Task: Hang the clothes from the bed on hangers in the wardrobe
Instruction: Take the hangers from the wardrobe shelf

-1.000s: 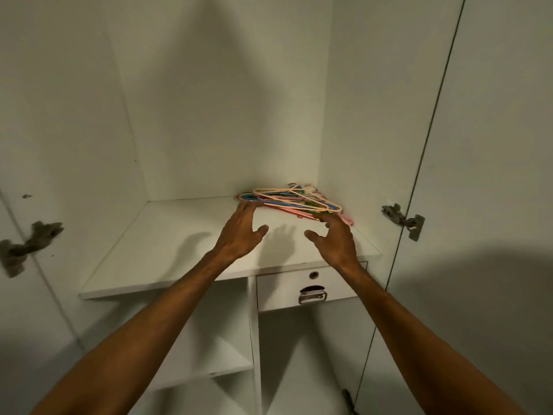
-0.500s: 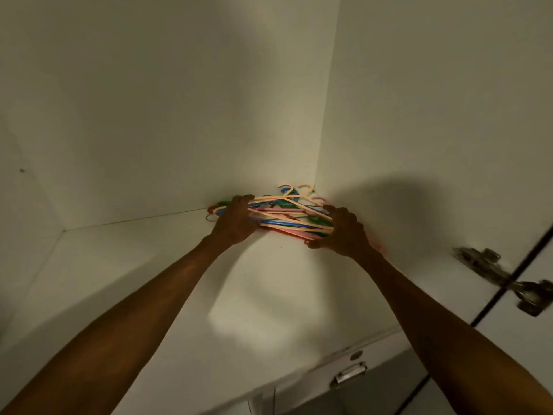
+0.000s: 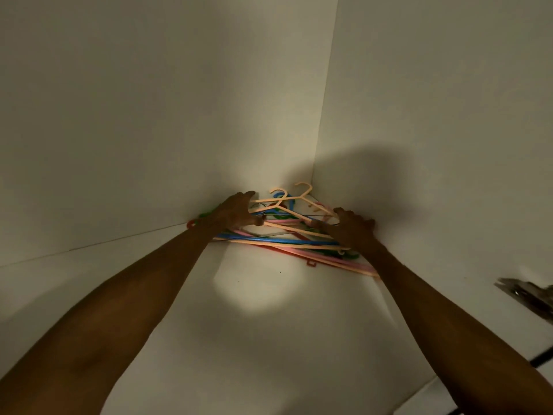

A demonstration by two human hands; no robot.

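Gripping the left end of the hangers [image 3: 287,241] with the left hand [image 3: 232,214], curling it around the peach ones on top, and clutching the right end with the right hand [image 3: 353,228], curling it over the bars. Lying tangled in the far right corner of the shelf [image 3: 239,339], close against the back and side walls of the wardrobe [image 3: 149,115], with a metal hinge [image 3: 526,295] showing by the right edge.

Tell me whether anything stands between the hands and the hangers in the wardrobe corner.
Nothing visible does. The left hand and right hand grip the plastic hangers at opposite ends of the pile.
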